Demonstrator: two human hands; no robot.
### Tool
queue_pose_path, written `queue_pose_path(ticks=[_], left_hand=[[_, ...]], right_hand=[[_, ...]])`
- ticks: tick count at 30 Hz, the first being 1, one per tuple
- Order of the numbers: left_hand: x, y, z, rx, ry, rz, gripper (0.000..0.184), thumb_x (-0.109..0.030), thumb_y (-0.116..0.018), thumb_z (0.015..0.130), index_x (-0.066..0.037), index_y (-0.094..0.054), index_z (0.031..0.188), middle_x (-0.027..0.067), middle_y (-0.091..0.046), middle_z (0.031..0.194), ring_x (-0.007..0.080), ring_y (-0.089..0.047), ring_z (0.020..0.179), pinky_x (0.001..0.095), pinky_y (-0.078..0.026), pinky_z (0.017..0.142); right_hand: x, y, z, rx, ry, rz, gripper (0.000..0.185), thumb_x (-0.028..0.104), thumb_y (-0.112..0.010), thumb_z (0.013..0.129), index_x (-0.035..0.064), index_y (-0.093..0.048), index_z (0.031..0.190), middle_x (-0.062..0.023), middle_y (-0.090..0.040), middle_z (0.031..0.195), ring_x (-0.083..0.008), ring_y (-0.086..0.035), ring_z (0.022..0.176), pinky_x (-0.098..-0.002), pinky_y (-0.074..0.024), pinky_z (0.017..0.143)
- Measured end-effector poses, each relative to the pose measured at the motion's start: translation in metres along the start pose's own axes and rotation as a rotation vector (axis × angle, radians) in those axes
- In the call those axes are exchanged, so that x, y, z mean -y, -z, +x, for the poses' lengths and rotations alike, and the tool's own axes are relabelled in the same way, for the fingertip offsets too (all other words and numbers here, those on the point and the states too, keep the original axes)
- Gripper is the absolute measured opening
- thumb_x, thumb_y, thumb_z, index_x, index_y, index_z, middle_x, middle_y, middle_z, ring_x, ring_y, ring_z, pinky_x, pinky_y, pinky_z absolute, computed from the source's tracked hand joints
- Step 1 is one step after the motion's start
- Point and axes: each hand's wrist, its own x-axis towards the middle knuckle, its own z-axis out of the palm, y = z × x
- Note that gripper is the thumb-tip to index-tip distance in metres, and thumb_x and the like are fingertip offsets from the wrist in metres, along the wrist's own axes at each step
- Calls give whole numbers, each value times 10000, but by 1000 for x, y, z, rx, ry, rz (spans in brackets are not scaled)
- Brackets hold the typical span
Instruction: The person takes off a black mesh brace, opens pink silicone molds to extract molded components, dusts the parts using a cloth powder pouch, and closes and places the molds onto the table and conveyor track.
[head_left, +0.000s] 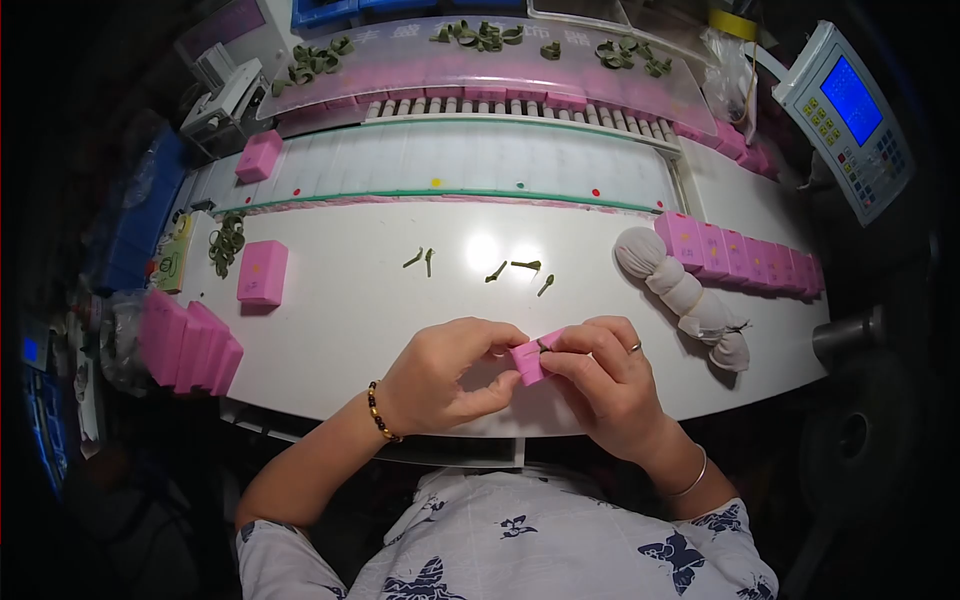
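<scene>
- While a small pink packet is held above the table near the middle of its front edge, both hands are brought to it.
- Left hand: the packet's left end is gripped between the thumb and forefinger, which are parted only by its width; a beaded bracelet is worn at the wrist.
- Right hand: the fingers are closed on the packet's right part, where a dark strip is seen at the tips; whether the strip itself is pinched cannot be told.
- Table centre: five short green pieces are scattered, two to the left and three to the right.
- Left edge: a pink box is set just beside a green cluster; leaning pink blocks are grouped towards the front left corner.
- Right edge: a row of pink boxes is bordered by a knotted white cloth bundle, laid obliquely.
- Back edge: a long pale panel is marked with coloured dots.
</scene>
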Motion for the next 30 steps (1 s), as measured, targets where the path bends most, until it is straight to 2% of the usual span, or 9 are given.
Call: queue_pose_path(ticks=[4, 6, 9, 13, 14, 17, 18, 22, 30], left_hand=[[2, -22, 1, -197, -3, 8, 257, 29, -637, 863, 28, -612, 1118, 112, -679, 978, 184, -693, 765, 293, -576, 745], [4, -30, 2, -280, 316, -232, 164, 55, -520, 904, 10, -599, 1041, 93, -614, 895, 168, -590, 650, 273, -511, 649], [17, -34, 13, -256, 98, -69, 202, 67, -412, 926, -3, -585, 1006, 72, -567, 873, 138, -503, 611, 255, -452, 603], [9, -20, 14, -104, 352, -197, 234, 44, -388, 941, -5, -610, 992, 53, -626, 971, 120, -554, 738, 283, -490, 679], [5, -15, 15, -23, 555, -380, 233, 26, -443, 966, -14, -629, 1101, 63, -657, 1103, 142, -607, 888, 294, -524, 816], [5, -13, 10, 44, 419, -651, 278, 3, -562, 973, -32, -604, 1245, 78, -644, 1228, 158, -620, 1039, 298, -512, 953], [-2, -4, 12, 171, 409, -569, 520, -91, -740, 909, -49, -525, 1380, 103, -593, 1307, 200, -567, 1198, 337, -456, 1068], [-13, -3, 9, 239, 244, -73, 843, -240, -905, 729, -67, -454, 1421, 128, -519, 1363, 291, -488, 1274, 411, -395, 1108], [-13, -15, 10, 153, 204, 45, 862, -193, -882, 662, -63, -432, 1387, 139, -523, 1341, 328, -507, 1232, 415, -408, 1085]], right_hand=[[-1, 0, 1, 35, 34, -22, 317, -21, -705, 736, 27, -674, 1048, -87, -628, 1125, -300, -585, 1022, -367, -532, 834], [1, -2, 2, 38, 50, -38, 309, -12, -700, 740, 24, -671, 1045, -87, -630, 1136, -303, -587, 1030, -371, -535, 837], [2, -6, -1, 20, 36, -49, 303, 4, -706, 723, 21, -668, 1023, -94, -640, 1133, -309, -592, 1038, -369, -542, 838], [6, -24, -37, -52, 92, -27, 281, 21, -741, 693, 37, -679, 967, -117, -666, 1102, -294, -630, 993, -366, -558, 801], [7, -30, -48, -96, 131, -30, 267, 24, -747, 694, 40, -682, 953, -116, -673, 1094, -287, -640, 981, -362, -563, 789], [11, -29, -61, -143, 150, -56, 235, 28, -762, 708, 38, -696, 933, -100, -691, 1065, -274, -664, 979, -349, -579, 775], [12, -28, -65, -141, 145, -60, 232, 28, -763, 714, 31, -699, 937, -100, -692, 1070, -276, -667, 996, -351, -584, 780], [10, -19, -73, -47, 159, -48, 216, 47, -767, 785, 9, -712, 990, -112, -691, 1085, -279, -675, 1020, -354, -593, 802], [5, 0, -22, -49, -211, -22, 694, 280, -840, 808, -46, -521, 1330, -153, -661, 957, -260, -665, 830, -356, -566, 691]])
